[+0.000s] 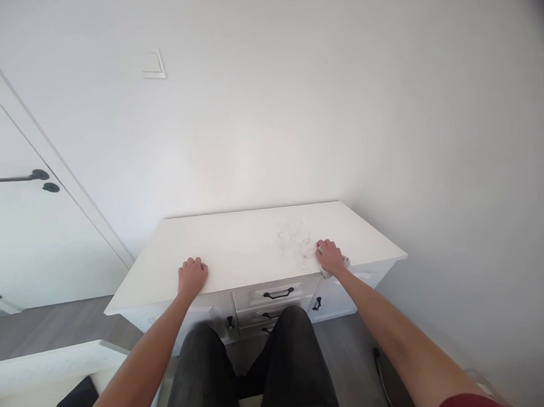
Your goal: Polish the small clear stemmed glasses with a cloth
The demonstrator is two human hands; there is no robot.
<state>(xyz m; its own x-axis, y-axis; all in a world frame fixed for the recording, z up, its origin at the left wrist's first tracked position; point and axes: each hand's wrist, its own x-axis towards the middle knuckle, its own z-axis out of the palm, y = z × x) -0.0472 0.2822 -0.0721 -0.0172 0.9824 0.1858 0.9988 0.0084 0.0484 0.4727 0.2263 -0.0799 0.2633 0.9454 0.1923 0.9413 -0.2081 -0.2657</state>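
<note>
A white cabinet (237, 236) stands against the wall in front of me. On its top, right of the middle, are faint grey smudges or wet marks (295, 239). My right hand (330, 256) is closed on a pale cloth (347, 261) and presses it to the top near the front edge, just right of the marks. Most of the cloth is hidden under the palm. My left hand (193, 274) rests palm down on the left part of the top, near the front edge. Its fingers are slightly bent and hold nothing.
Drawers with black handles (279, 294) face my knees (293, 362). A white door with a black lever (16, 177) is at the left, and a wall switch (153, 64) above. A white surface with a black flat object (76, 403) lies at lower left; a dark cable (381, 375) at lower right.
</note>
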